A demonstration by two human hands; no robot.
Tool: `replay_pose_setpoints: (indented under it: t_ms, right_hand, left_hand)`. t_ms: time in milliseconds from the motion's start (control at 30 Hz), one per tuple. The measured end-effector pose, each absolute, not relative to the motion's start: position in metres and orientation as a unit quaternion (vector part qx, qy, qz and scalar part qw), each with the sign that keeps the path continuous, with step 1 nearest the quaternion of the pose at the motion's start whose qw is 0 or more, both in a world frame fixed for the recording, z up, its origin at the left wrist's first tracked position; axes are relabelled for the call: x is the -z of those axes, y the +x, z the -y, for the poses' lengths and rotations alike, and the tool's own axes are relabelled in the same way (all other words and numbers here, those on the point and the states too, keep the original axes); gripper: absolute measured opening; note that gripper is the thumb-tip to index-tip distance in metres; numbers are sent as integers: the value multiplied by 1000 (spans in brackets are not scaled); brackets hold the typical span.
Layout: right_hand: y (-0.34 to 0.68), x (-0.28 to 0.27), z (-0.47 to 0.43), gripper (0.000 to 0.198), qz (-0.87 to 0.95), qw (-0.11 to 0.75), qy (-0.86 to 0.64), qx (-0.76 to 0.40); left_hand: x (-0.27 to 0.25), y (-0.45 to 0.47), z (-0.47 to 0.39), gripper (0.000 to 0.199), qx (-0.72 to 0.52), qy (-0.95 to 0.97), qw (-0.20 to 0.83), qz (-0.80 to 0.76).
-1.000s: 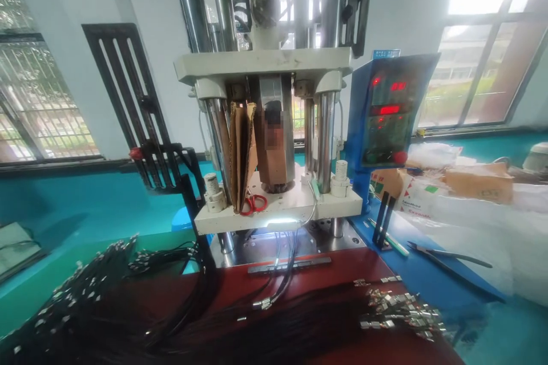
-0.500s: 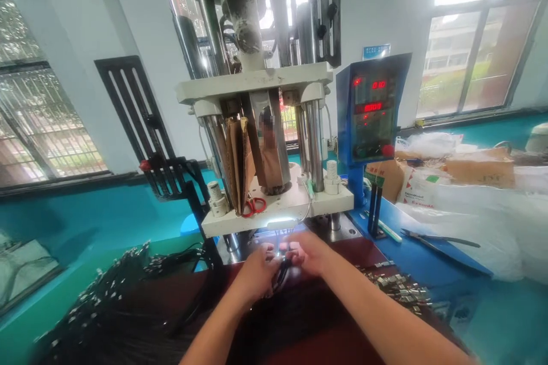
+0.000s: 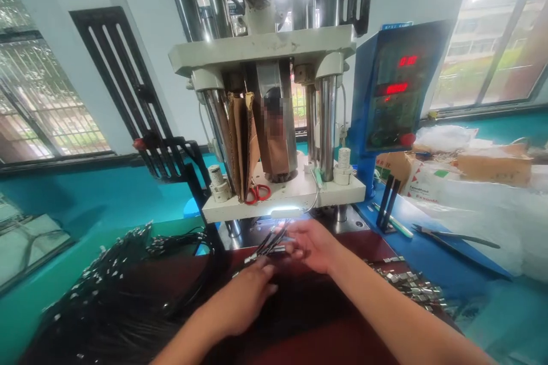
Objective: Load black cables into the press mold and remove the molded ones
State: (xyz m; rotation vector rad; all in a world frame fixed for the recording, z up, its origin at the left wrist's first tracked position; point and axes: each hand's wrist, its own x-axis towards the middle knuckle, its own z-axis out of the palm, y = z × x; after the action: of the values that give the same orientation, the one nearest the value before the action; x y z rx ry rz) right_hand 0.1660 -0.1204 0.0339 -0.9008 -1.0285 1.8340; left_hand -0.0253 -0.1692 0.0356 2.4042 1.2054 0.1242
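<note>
Several short black cables [image 3: 268, 244] with silvery metal ends lie slantwise in front of the press, under its lit lower edge. My right hand [image 3: 315, 246] is at their upper right end, its fingers curled and closed on them. Nearer to me, my left hand [image 3: 247, 295] is just below the cables, palm down. Its thumb and forefinger stand apart with nothing visible between them; the other fingers are partly hidden. The white press plate [image 3: 285, 199] is just beyond both hands.
Black cables with metal ends [image 3: 103, 285] are heaped at left. Metal connectors [image 3: 411, 285] lie at right, near pliers [image 3: 456, 235] on a blue surface. Red-handled scissors [image 3: 258, 194] rest on the press plate. A blue control box [image 3: 396, 88] shows red digits.
My hands were close together at the cables. The left hand has drawn back towards me and left, its fingers parting. The cables now lie more slanted, and the view has shifted slightly.
</note>
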Motion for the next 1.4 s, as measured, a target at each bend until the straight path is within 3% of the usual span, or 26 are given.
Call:
replay_pose_setpoints:
  t_ms: [233, 367, 433, 600, 1000, 1400]
  right_hand:
    - [201, -31, 151, 14, 629, 318, -455, -544]
    - [214, -29, 173, 24, 810, 197, -458, -310]
    - [212, -25, 176, 23, 832, 165, -467, -251]
    - [205, -16, 169, 14, 828, 147, -476, -257]
    - [201, -23, 171, 5, 822, 215, -460, -256]
    - [201, -13, 168, 14, 828, 187, -475, -234]
  left_hand:
    - [-52, -32, 146, 32, 33, 884, 215, -414]
    - [-46, -33, 146, 30, 20, 883, 217, -415]
    - [-44, -34, 148, 27, 15, 886, 212, -411]
    - [-41, -41, 147, 19, 3, 882, 248, -401]
    - [-50, -44, 143, 13, -8, 863, 287, -415]
    - [-38, -39, 146, 13, -15, 857, 291, -424]
